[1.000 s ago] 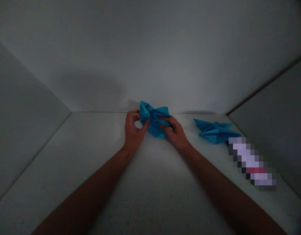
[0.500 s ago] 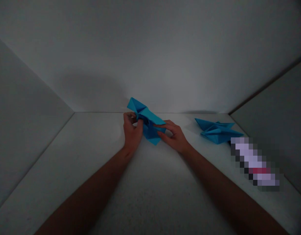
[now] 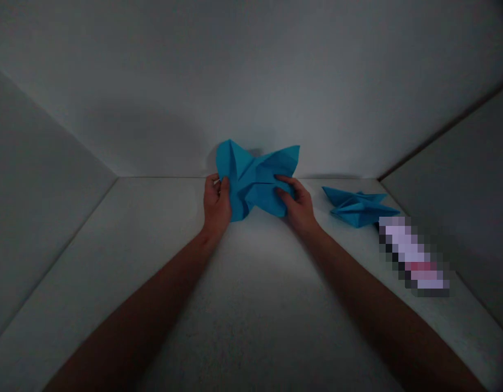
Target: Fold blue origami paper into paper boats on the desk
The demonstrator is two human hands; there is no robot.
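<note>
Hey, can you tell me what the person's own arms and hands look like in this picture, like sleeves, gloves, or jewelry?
The left hand and right hand are both ungloved. The left forearm and right forearm show no sleeves, watch or bracelet. No rings show, though the dim light hides fine markings.

No lettering, brand, number or sign could be read. The one possible carrier was a pixelated object (image 3: 406,245) just beside the right edge of the surface (image 3: 251,305), towards its far right corner. Coarse blocks covered it, leaving a pale lilac area, a pinkish-red patch (image 3: 423,269) near its lower end and dark blocks along its left side; any print there was hidden.
</note>
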